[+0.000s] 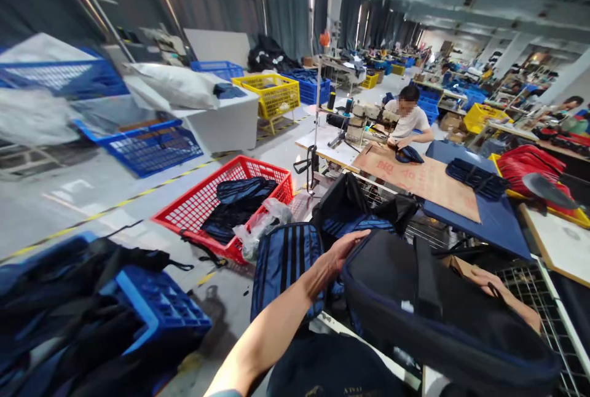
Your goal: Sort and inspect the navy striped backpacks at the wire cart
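Observation:
A large dark navy bag (428, 317) lies in front of me, its black strap running across the top. My left hand (343, 252) rests with spread fingers on the bag's upper left edge. My right hand (495, 289) grips the bag from behind on its right side and is mostly hidden by it. Just left of the bag stands a blue bag with black stripes (286, 262). Behind them a black and blue striped bag (359, 212) sits open on a wire rack (433, 228).
A red crate (193, 212) with dark bags and a plastic wrap sits on the floor at left. A blue crate (157, 305) heaped with black straps is near left. A person sews at a table (415, 179) ahead. Yellow and blue crates stand farther back.

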`<state>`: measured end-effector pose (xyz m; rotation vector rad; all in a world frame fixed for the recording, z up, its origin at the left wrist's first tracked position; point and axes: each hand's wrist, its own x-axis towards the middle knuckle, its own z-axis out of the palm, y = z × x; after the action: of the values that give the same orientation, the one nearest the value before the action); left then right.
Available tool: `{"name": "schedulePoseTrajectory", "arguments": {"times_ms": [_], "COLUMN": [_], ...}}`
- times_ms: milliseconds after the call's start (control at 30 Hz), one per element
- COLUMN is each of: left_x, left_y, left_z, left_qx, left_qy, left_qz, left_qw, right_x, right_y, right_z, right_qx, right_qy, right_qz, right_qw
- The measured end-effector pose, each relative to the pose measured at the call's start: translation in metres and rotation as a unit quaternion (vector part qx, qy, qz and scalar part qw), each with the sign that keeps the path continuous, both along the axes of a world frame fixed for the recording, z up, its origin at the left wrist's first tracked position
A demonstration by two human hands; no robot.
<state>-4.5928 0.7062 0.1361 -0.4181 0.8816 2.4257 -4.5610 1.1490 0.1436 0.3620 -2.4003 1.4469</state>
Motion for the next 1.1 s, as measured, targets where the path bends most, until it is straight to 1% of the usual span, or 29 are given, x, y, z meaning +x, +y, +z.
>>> {"name": "schedulePoseTrajectory", "arguments": {"times_ms": [67,133,167,200,267,333,367,400,467,500,567,600,633,667,733,767,800,833,867,900,933,967,1033,1100], "left_x": [-0.001,-0.005,-0.007,-0.009,-0.011,-0.008,-0.006,-0.002,0.007,0.010,0.015,0.015,0.014,0.011,0.005,0.003,0.002,0.003,0.007,0.012,0.018,0.026,0.040,0.051], "left_y": [-0.001,0.003,0.007,0.013,0.029,0.047,0.055,0.062,0.069,0.070,0.064,0.057,0.049,0.040,0.020,0.012,0.006,0.004,0.006,0.011,0.019,0.029,0.050,0.068], "left_z": [0.007,0.012,0.014,0.015,0.014,0.010,0.008,0.006,0.007,0.010,0.018,0.023,0.029,0.034,0.043,0.046,0.049,0.050,0.051,0.051,0.051,0.051,0.051,0.050], "left_qx": [-0.025,-0.047,-0.066,-0.086,-0.128,-0.176,-0.203,-0.233,-0.291,-0.319,-0.373,-0.388,-0.389,-0.374,-0.310,-0.272,-0.238,-0.206,-0.176,-0.145,-0.110,-0.079,-0.034,-0.006], "left_qy": [0.027,0.070,0.100,0.132,0.183,0.208,0.217,0.228,0.264,0.284,0.304,0.301,0.289,0.269,0.226,0.207,0.189,0.177,0.170,0.166,0.164,0.165,0.174,0.189], "left_qz": [0.060,0.121,0.137,0.138,0.103,0.074,0.069,0.065,0.043,0.027,-0.010,-0.018,-0.009,0.025,0.138,0.200,0.245,0.265,0.261,0.242,0.213,0.178,0.113,0.064], "left_qw": [0.998,0.989,0.983,0.978,0.969,0.959,0.952,0.943,0.919,0.904,0.876,0.871,0.874,0.887,0.913,0.918,0.921,0.925,0.934,0.945,0.957,0.967,0.978,0.980], "right_x": [0.001,0.001,0.001,0.003,0.010,0.019,0.022,0.023,0.018,0.014,0.007,0.006,0.007,0.009,0.017,0.022,0.026,0.030,0.033,0.035,0.037,0.037,0.038,0.036], "right_y": [0.010,0.018,0.017,0.012,-0.014,-0.058,-0.084,-0.110,-0.154,-0.170,-0.187,-0.190,-0.189,-0.187,-0.183,-0.182,-0.182,-0.185,-0.189,-0.195,-0.203,-0.210,-0.225,-0.233], "right_z": [-0.012,-0.028,-0.034,-0.039,-0.043,-0.042,-0.040,-0.039,-0.040,-0.043,-0.052,-0.056,-0.061,-0.064,-0.067,-0.067,-0.065,-0.063,-0.060,-0.057,-0.055,-0.054,-0.057,-0.064], "right_qx": [0.023,0.080,0.104,0.115,0.091,0.038,0.024,0.025,0.050,0.065,0.092,0.101,0.107,0.108,0.095,0.082,0.065,0.044,0.018,-0.013,-0.045,-0.072,-0.099,-0.088], "right_qy": [-0.076,-0.156,-0.179,-0.191,-0.199,-0.198,-0.201,-0.193,-0.151,-0.131,-0.100,-0.089,-0.081,-0.075,-0.084,-0.106,-0.136,-0.167,-0.193,-0.211,-0.222,-0.230,-0.248,-0.247], "right_qz": [0.018,0.003,-0.013,-0.026,-0.025,0.027,0.063,0.092,0.081,0.063,0.026,0.014,0.004,-0.003,-0.001,0.014,0.036,0.065,0.096,0.119,0.126,0.115,0.042,-0.046], "right_qw": [0.997,0.985,0.978,0.974,0.975,0.979,0.977,0.977,0.984,0.987,0.990,0.991,0.991,0.991,0.992,0.991,0.988,0.983,0.976,0.970,0.966,0.964,0.963,0.964]}}
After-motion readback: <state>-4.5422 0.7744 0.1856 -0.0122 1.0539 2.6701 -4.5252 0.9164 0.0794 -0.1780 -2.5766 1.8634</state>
